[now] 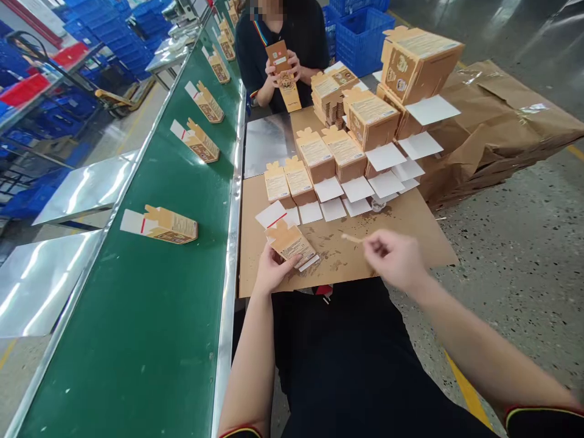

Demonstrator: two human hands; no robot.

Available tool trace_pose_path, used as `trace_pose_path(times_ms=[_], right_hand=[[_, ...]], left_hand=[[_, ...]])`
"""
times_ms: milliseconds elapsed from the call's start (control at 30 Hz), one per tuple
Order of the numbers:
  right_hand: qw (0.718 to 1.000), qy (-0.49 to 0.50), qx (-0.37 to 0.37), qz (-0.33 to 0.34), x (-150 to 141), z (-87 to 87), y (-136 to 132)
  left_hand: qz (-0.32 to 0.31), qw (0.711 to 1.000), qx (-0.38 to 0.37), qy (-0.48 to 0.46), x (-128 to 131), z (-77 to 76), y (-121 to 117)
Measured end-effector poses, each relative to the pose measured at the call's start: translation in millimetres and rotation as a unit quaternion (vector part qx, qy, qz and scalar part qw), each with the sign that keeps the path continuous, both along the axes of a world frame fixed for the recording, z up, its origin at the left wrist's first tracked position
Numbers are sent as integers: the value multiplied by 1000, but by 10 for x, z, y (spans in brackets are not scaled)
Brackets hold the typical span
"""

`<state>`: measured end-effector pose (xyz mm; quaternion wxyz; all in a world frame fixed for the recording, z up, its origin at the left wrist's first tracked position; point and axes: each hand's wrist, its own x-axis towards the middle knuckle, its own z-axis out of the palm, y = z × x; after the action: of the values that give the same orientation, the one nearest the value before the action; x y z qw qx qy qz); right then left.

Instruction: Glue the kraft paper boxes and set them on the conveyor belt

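My left hand (272, 271) grips a tan printed carton (292, 244) near the front edge of the cardboard-covered table (347, 267). The carton lies tilted, with a white flap marked by a red strip at its far end and another small white flap at its near end. To the right, my right hand (396, 258) is closed in a pinch above the table. A thin pale strip (352, 238) sticks out from its fingertips to the left. The hand is apart from the carton. Dark stains mark the cardboard between my hands.
Rows of tan cartons (314, 155) with white flaps stand at the back of the table. Left runs a green conveyor (182, 316) bearing several cartons (176, 226). Opposite, a co-worker (292, 36) holds a carton. A brown-paper-covered stack (497, 121) stands right, blue crates (362, 39) behind.
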<state>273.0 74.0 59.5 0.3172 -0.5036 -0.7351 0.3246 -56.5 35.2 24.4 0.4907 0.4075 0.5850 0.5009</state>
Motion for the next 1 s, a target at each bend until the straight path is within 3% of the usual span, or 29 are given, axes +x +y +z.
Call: trace_pose_path(times_ms=[67,133,233,333,533,767,1000], right_hand=[[998,40,-13,52,-319,-201,-267],[997,48,-5,60,-606,-390,-410],[997,19,11,69,-862,-582,-433],[996,-19,18,84,-957,-667,-409],[995,8,16,100,-959,-664,-533],[992,110,-13,64,-530,-574,-691],[989,143,-8,17,-318,-451,-793]], left_hand=[[0,1000,1,1,-12,23,4],[-3,1000,-3,2,-23,43,10],[-14,1000,-12,1,-37,61,22],[-13,1000,-9,9,-47,63,32],[-29,999,9,34,-14,63,6],[-40,990,62,117,41,58,-78],[-14,985,59,159,6,-82,-142]])
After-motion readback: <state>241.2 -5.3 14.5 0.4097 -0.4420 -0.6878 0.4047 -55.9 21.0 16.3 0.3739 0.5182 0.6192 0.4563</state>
